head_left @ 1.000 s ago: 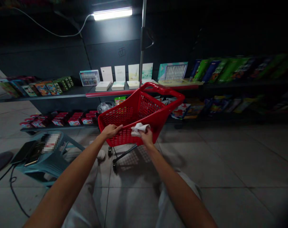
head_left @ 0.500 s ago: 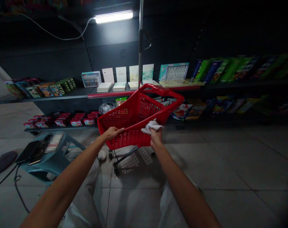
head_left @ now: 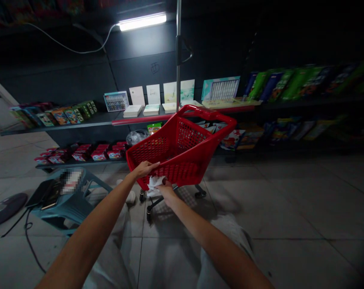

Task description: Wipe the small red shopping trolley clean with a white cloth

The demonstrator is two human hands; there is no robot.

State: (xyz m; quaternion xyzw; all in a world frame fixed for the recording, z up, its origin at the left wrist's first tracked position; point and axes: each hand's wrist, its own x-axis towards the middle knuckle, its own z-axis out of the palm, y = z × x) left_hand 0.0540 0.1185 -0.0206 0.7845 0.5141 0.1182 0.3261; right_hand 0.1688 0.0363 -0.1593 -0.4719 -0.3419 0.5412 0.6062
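A red plastic shopping cart [head_left: 188, 172] stands on wheels in front of me, its handle toward the upper right. My left hand [head_left: 145, 169] rests on the near top rim, fingers closed over the edge. Lower down, against the cart's near side, my right hand [head_left: 166, 190] grips a crumpled white cloth [head_left: 155, 184]. The cloth touches the lower part of the perforated wall near its left end. My right fingertips are partly hidden by the cloth.
Behind the cart, a dark shelf [head_left: 100, 119] bears books, boxes and snack bags. A blue plastic stool [head_left: 82, 208] with dark devices and a cable stands at left. A metal pole [head_left: 178, 72] rises before the shelf. A tube light [head_left: 142, 21] shines above.
My right hand has moved the cloth left and down along the cart's side, from near its middle to its lower left. The left hand keeps its place on the rim.
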